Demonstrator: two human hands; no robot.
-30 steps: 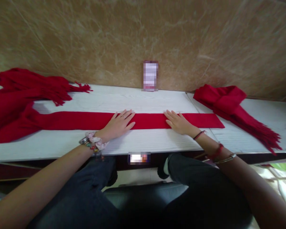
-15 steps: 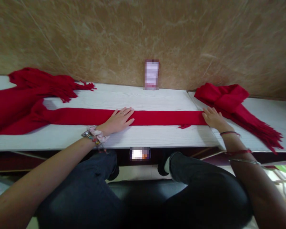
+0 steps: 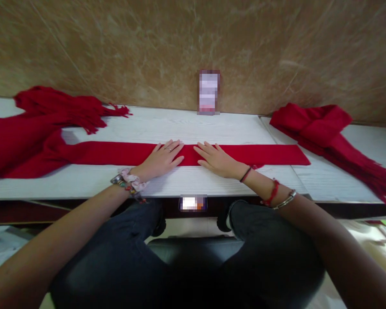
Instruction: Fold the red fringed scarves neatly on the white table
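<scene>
A long red scarf (image 3: 263, 154), folded into a narrow strip, lies flat along the white wooden table (image 3: 186, 128). My left hand (image 3: 161, 159) rests palm down on the strip near its middle, fingers stretched out. My right hand (image 3: 217, 159) lies flat on the strip just to the right of the left hand, fingers spread. Neither hand grips anything. The strip's left part widens into a rumpled mass of red cloth (image 3: 16, 141) at the table's left end.
A second red scarf (image 3: 324, 128) with a fringe lies bunched at the right end of the table. A small blurred card (image 3: 209, 92) stands against the brown marbled wall. My knees in dark trousers are under the table's front edge.
My right hand slid out to the scarf's right end half a second ago and has come back left, close to my left hand. The left hand stayed in place.
</scene>
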